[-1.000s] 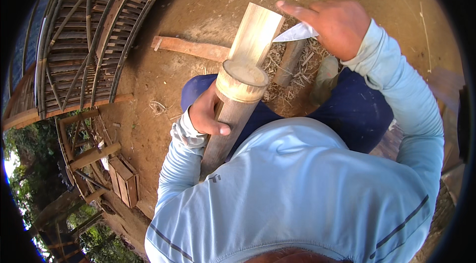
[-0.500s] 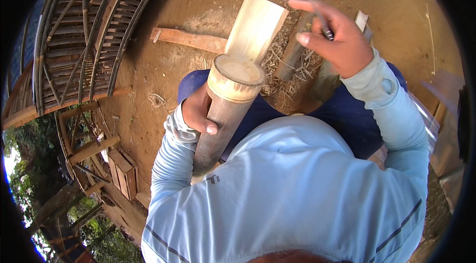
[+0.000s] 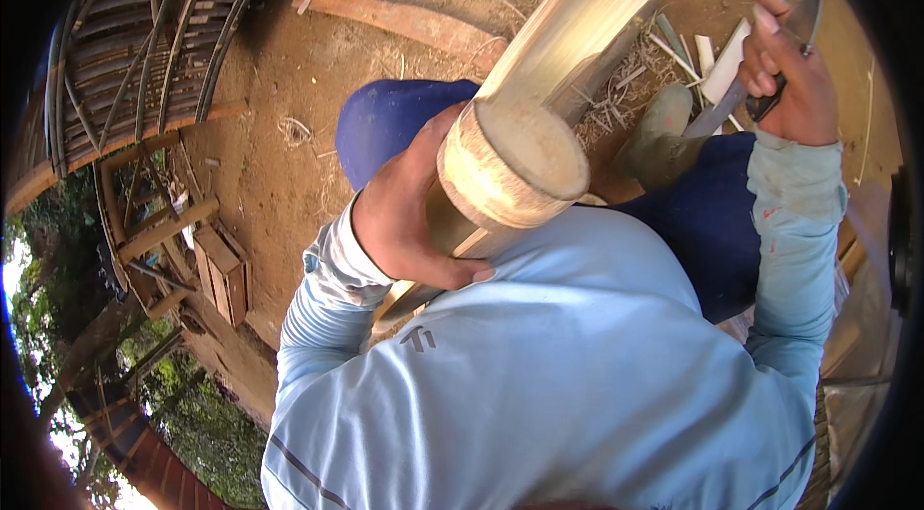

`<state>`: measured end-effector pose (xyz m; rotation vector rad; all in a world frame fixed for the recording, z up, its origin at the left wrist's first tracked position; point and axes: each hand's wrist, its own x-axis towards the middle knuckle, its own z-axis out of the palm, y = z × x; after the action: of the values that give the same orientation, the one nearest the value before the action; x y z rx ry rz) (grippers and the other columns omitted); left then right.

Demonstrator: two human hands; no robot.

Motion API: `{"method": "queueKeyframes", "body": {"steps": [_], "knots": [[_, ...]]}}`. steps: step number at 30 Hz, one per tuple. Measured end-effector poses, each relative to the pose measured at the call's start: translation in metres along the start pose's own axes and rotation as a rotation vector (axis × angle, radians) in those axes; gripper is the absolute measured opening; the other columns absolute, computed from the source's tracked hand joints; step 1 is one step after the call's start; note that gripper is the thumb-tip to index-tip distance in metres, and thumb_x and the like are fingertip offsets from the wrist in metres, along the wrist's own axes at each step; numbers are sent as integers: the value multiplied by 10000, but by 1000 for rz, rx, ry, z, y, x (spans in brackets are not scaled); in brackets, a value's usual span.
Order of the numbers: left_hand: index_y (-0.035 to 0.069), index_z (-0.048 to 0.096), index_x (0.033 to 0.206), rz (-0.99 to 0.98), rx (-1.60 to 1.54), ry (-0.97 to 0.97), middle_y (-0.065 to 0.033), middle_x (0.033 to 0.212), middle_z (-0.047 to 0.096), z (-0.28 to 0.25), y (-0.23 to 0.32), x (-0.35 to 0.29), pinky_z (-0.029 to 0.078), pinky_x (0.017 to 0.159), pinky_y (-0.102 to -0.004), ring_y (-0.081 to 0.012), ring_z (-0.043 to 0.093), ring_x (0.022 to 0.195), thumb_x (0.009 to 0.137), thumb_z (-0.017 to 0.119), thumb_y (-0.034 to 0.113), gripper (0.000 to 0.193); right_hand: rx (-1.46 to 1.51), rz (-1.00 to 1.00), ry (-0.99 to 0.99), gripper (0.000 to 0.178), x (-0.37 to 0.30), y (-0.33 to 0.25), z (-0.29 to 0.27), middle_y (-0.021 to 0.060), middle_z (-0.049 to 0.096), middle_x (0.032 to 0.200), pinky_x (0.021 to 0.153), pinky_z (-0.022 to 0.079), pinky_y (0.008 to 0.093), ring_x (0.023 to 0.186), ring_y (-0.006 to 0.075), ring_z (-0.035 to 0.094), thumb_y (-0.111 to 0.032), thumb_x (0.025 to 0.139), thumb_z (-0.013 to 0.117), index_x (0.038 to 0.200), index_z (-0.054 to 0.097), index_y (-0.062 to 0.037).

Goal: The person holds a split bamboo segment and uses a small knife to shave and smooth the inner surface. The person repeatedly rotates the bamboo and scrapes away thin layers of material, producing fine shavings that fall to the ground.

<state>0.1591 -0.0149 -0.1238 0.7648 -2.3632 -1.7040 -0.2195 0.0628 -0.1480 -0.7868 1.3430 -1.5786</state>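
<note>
Raised closer now, thick pale bamboo section shows its solid cut end.

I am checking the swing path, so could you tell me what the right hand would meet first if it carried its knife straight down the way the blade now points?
Probably the bamboo pole: the right hand holds the knife raised beside its split upper end. Depth is unclear, though, so it might land in the splinters on the ground.
</note>
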Motion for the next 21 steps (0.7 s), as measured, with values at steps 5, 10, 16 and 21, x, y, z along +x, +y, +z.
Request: {"method": "queueKeyframes", "body": {"steps": [5,10,16,21], "knots": [[-44,262,1489,40,-26,22,-194,1426,456,9,2,-5,306,1137,-387,-321,442,1347,514,894,221,1192,85,19,-74,483,-5,0,-9,-58,409,708,531,340,191,570,14,383,-165,1016,507,1431,405,60],[-48,260,1488,8,-67,56,-203,1433,449,13,-1,-8,286,1150,-391,-328,430,1357,525,888,242,1187,136,-10,-34,458,-12,-8,-17,-47,428,720,553,359,205,597,31,401,-147,1009,521,1421,434,33],[-26,245,1507,54,56,36,-206,1447,458,6,-2,-4,280,1155,-379,-317,418,1377,555,888,228,1177,249,-66,274,515,-19,-5,-16,-10,508,760,490,374,232,577,65,461,-105,871,706,1341,511,-26],[-23,247,1506,104,79,55,-205,1413,489,10,1,-9,313,1136,-372,-312,453,1349,584,888,246,1154,291,71,279,465,-39,19,-11,11,518,771,481,395,270,583,93,482,-79,874,694,1286,490,-14]]}}
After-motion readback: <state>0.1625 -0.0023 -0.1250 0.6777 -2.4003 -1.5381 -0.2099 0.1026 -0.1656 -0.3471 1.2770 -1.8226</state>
